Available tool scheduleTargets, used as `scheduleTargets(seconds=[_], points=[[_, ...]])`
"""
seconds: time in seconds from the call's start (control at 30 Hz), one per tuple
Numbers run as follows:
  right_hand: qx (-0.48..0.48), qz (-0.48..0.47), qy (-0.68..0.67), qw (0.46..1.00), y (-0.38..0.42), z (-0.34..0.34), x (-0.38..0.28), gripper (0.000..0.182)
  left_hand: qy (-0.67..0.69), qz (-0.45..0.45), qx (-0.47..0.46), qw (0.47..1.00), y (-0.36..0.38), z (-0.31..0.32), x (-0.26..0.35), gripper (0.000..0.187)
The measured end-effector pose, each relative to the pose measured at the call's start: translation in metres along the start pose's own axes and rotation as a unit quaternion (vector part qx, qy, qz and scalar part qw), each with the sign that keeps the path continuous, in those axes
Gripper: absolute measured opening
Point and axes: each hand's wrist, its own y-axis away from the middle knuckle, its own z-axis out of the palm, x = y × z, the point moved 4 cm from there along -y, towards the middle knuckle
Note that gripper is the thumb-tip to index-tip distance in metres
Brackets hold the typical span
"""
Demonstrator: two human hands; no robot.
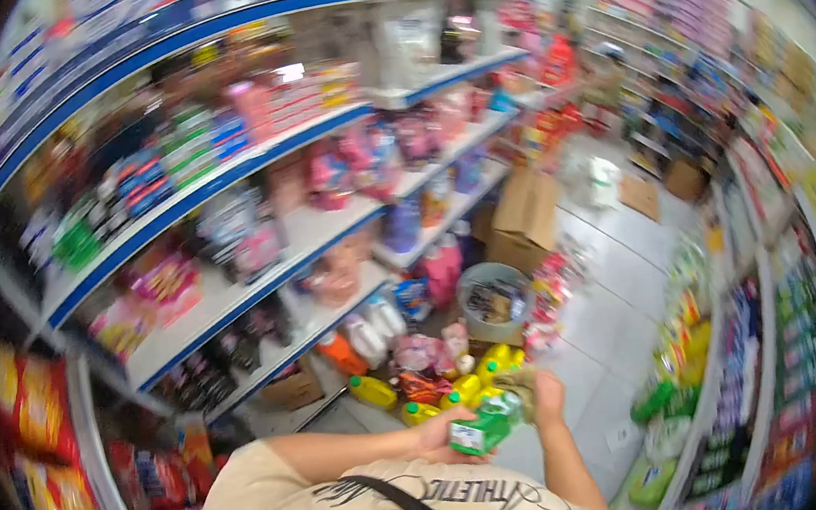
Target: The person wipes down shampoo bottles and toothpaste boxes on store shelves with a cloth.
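Observation:
My left hand (437, 435) is closed around a green pack (493, 425) with a white label, held in front of my chest. Beside it, my right hand (548, 396) grips a brownish cloth (517, 382), which touches or nearly touches the far end of the pack. Blur hides the print on the pack and the exact finger positions. Below and beyond my hands, several yellow bottles (465, 387) with green caps stand on the floor, close to pink and red packs (422, 356).
Shelves with blue edges (209, 189) hold packaged goods on the left. A grey bucket (499, 330) with dark items inside and a cardboard box (524, 216) stand on the tiled floor (592, 320). Bottles and packs line the right-hand shelves (735, 389). Red bags (47, 397) are at far left.

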Motion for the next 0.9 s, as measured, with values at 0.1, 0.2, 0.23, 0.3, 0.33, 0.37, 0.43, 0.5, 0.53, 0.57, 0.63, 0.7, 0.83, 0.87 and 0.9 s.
scheduleTargets(seconds=[0.1, 0.2, 0.23, 0.3, 0.33, 0.37, 0.43, 0.5, 0.53, 0.57, 0.63, 0.7, 0.83, 0.87, 0.9], points=[[-0.010, -0.182, 0.300, 0.937, 0.005, 0.012, -0.019, 0.050, -0.011, 0.010, 0.040, 0.999, 0.002, 0.005, 0.004, 0.047], [-0.056, -0.288, 0.273, 0.916, 0.018, 0.054, -0.050, 0.047, 0.146, 0.047, 0.039, 0.987, 0.001, 0.001, 0.011, 0.049], [-0.062, -0.274, 0.226, 0.933, 0.014, 0.051, -0.041, 0.046, 0.109, 0.033, 0.089, 0.990, 0.000, 0.001, 0.011, 0.050], [-0.045, -0.144, 0.186, 0.971, -0.002, 0.030, 0.003, 0.043, 0.035, 0.021, 0.186, 0.982, 0.002, 0.000, 0.011, 0.054], [-0.018, -0.021, 0.193, 0.981, -0.007, 0.008, 0.044, 0.042, 0.070, -0.001, 0.166, 0.984, 0.003, -0.007, 0.009, 0.055], [0.008, 0.101, 0.197, 0.975, -0.005, -0.007, 0.070, 0.040, 0.056, -0.007, 0.166, 0.985, 0.005, -0.007, 0.009, 0.055], [0.024, 0.116, 0.276, 0.954, -0.003, -0.013, 0.055, 0.035, 0.027, -0.019, 0.160, 0.987, 0.006, -0.001, 0.008, 0.056], [0.010, 0.018, 0.322, 0.947, -0.004, -0.005, 0.023, 0.032, 0.002, -0.007, 0.146, 0.989, 0.005, 0.005, 0.012, 0.053], [-0.013, -0.083, 0.320, 0.943, -0.002, 0.015, 0.005, 0.031, 0.002, 0.000, 0.159, 0.987, 0.004, 0.004, 0.014, 0.052], [-0.037, -0.183, 0.314, 0.931, 0.004, 0.031, -0.012, 0.030, 0.004, 0.006, 0.174, 0.985, 0.004, 0.004, 0.014, 0.050], [-0.043, -0.221, 0.301, 0.927, 0.009, 0.049, -0.044, 0.028, 0.017, 0.059, 0.231, 0.971, -0.002, 0.008, 0.013, 0.045], [-0.027, -0.179, 0.256, 0.950, 0.008, 0.047, -0.033, 0.027, 0.008, 0.045, 0.211, 0.976, -0.005, 0.003, 0.016, 0.043], [-0.011, 0.123, 0.445, 0.887, 0.006, -0.027, 0.089, 0.032, 0.092, -0.063, 0.126, 0.986, -0.007, -0.010, 0.010, 0.043], [0.073, 0.118, 0.297, 0.945, 0.013, -0.035, 0.092, 0.031, 0.064, -0.054, 0.131, 0.988, -0.010, -0.017, 0.010, 0.044], [0.148, 0.122, 0.138, 0.972, 0.018, -0.044, 0.096, 0.031, 0.034, -0.071, 0.089, 0.993, -0.007, -0.010, 0.013, 0.042]])
